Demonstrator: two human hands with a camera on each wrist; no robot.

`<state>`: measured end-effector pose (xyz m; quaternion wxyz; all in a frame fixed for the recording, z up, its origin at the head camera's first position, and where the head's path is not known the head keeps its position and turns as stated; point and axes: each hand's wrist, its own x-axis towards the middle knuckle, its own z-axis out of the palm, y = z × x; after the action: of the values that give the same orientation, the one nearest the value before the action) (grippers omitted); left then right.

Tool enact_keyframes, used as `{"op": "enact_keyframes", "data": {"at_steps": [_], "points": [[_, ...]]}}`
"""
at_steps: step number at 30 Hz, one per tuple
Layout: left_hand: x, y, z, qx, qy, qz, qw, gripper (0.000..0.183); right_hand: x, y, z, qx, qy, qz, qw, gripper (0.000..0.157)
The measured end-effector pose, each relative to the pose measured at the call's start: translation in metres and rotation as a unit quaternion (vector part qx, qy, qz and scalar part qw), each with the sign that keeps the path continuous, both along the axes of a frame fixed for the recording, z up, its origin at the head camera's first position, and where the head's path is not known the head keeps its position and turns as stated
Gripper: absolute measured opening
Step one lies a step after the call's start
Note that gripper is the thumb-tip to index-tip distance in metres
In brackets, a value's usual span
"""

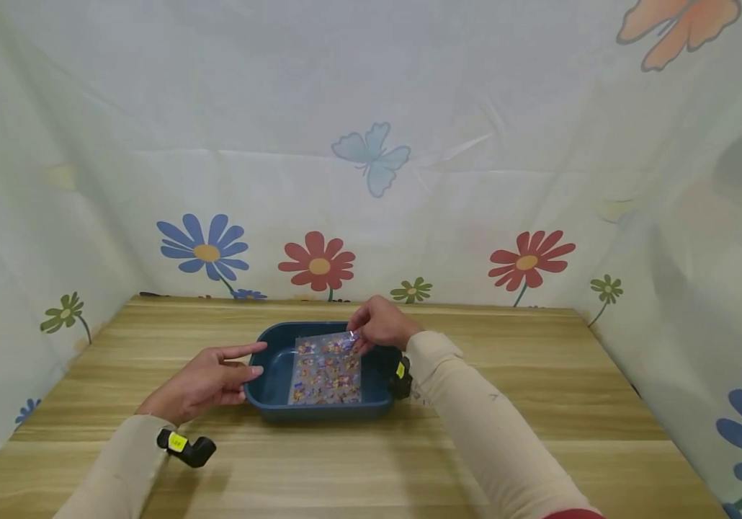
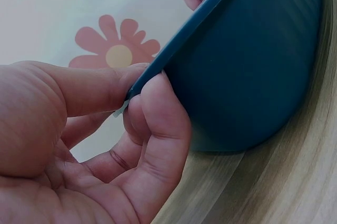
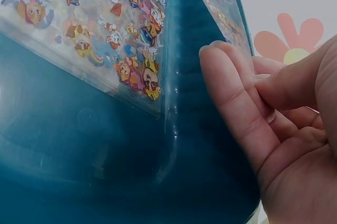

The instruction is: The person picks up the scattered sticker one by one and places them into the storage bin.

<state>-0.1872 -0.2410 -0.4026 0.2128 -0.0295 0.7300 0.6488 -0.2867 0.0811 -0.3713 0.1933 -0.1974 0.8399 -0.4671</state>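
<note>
A dark blue plastic basin (image 1: 325, 413) sits on the table. My left hand (image 1: 205, 382) pinches its left rim, thumb on one side and curled fingers on the other, as the left wrist view shows. Inside lies a clear plastic sheet (image 3: 105, 39) printed with small colourful cartoon figures. At the basin's far right my right hand (image 1: 380, 324) pinches the top corner of clear printed plastic (image 1: 338, 344), raised near the back rim. Part of this plastic (image 3: 218, 2) stands up beside the fingertips in the right wrist view.
The wood-grain table (image 1: 507, 382) extends around the basin on all sides. Behind it and at both sides hangs a pale curtain (image 1: 267, 180) printed with flowers and butterflies. A black wrist camera (image 1: 186, 448) is strapped to the left sleeve.
</note>
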Motion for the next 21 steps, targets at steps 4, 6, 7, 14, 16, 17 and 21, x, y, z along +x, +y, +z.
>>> {"op": "enact_keyframes", "data": {"at_steps": [4, 6, 7, 14, 16, 17, 21], "points": [[-0.0001, 0.0007, -0.0007, -0.002, -0.002, 0.006, 1.0000, 0.071, 0.0006, 0.0004, -0.0007, -0.001, 0.001, -0.001, 1.000, 0.019], [-0.0003, 0.0005, -0.0009, -0.001, -0.003, 0.007, 1.0000, 0.071, 0.0007, 0.0001, -0.0009, -0.001, -0.001, -0.002, 1.000, 0.020], [-0.0003, 0.0003, -0.0010, -0.001, -0.001, 0.003, 1.0000, 0.071, 0.0007, -0.0001, -0.0012, 0.000, -0.002, -0.003, 1.000, 0.020], [-0.0004, 0.0002, -0.0017, 0.006, 0.001, -0.001, 1.0000, 0.071, 0.0026, -0.0018, 0.0001, -0.001, -0.004, -0.005, 1.000, 0.020], [-0.0004, 0.0004, -0.0020, 0.008, 0.001, -0.002, 1.0000, 0.071, 0.0034, -0.0020, 0.0010, -0.002, -0.004, -0.005, 1.000, 0.020], [-0.0004, 0.0005, -0.0021, 0.008, 0.002, -0.002, 1.0000, 0.071, 0.0039, -0.0021, 0.0014, -0.002, -0.005, -0.004, 1.000, 0.020], [-0.0004, 0.0006, -0.0023, 0.007, 0.001, 0.000, 1.0000, 0.069, 0.0047, -0.0024, 0.0022, -0.001, -0.008, -0.004, 1.000, 0.020]]}}
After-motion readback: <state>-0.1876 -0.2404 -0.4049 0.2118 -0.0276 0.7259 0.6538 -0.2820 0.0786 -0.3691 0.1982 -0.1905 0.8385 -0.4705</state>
